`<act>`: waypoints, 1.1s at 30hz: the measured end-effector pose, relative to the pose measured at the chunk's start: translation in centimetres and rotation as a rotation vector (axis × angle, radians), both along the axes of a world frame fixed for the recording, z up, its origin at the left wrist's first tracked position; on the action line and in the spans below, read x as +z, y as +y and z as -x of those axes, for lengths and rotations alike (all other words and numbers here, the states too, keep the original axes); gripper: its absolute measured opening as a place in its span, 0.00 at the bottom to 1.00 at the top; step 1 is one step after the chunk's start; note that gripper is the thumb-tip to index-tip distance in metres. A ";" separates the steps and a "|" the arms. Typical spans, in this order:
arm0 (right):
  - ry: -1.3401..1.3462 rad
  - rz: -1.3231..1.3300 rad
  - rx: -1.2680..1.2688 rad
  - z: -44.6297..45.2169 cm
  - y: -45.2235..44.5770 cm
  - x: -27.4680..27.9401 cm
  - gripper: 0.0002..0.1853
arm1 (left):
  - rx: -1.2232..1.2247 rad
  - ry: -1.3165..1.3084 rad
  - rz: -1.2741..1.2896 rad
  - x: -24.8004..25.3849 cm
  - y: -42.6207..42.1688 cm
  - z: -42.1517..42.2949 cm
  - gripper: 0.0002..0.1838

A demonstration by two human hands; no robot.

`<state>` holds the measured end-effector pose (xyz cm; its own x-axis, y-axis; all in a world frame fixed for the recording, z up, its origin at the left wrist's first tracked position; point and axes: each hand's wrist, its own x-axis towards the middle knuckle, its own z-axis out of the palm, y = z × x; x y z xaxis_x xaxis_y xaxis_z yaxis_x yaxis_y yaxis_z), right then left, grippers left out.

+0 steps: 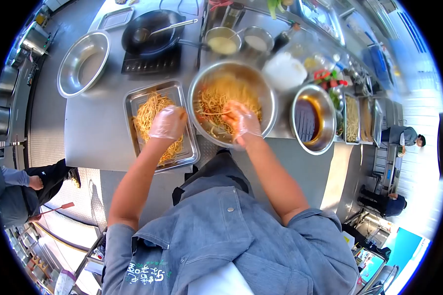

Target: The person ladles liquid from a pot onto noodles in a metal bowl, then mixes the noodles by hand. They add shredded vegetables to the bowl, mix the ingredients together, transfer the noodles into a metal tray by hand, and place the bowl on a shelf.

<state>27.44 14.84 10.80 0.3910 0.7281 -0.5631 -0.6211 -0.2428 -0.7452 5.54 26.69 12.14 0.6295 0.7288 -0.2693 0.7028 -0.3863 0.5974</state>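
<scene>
My left hand (168, 124), in a clear plastic glove, is over the right side of a rectangular metal tray (192, 147). Its fingers are curled in; whatever they hold is hidden. Seasoned noodles (150, 115) lie heaped in that tray, beneath and around the hand. Inside the large steel mixing bowl (270, 105), my right hand (242, 120), also gloved, closes its fingers on some noodles (212, 105). Strands show at its orange-stained fingertips. Behind it, the noodles at the bowl's far side are blurred.
An empty steel basin (86, 64) stands at left. Beside it, a black wok (150, 32) with a ladle sits on an induction cooker (150, 63). A bowl of dark sauce (307, 120) is at right. Behind stand a yellowish liquid pot (222, 45) and bottles. Co-workers appear both sides.
</scene>
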 end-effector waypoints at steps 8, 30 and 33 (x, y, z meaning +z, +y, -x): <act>-1.443 0.486 0.559 -9.7 4.1 -14.9 0.34 | -0.115 0.321 -0.071 -12.0 4.9 -20.9 0.21; -1.261 0.301 1.078 -16.2 12.0 -10.9 0.38 | 0.881 -0.271 0.475 -11.1 -0.5 -21.2 0.44; -1.008 0.311 1.101 -15.2 13.3 -11.7 0.39 | 1.109 -0.703 1.039 -10.7 -0.5 -22.2 0.29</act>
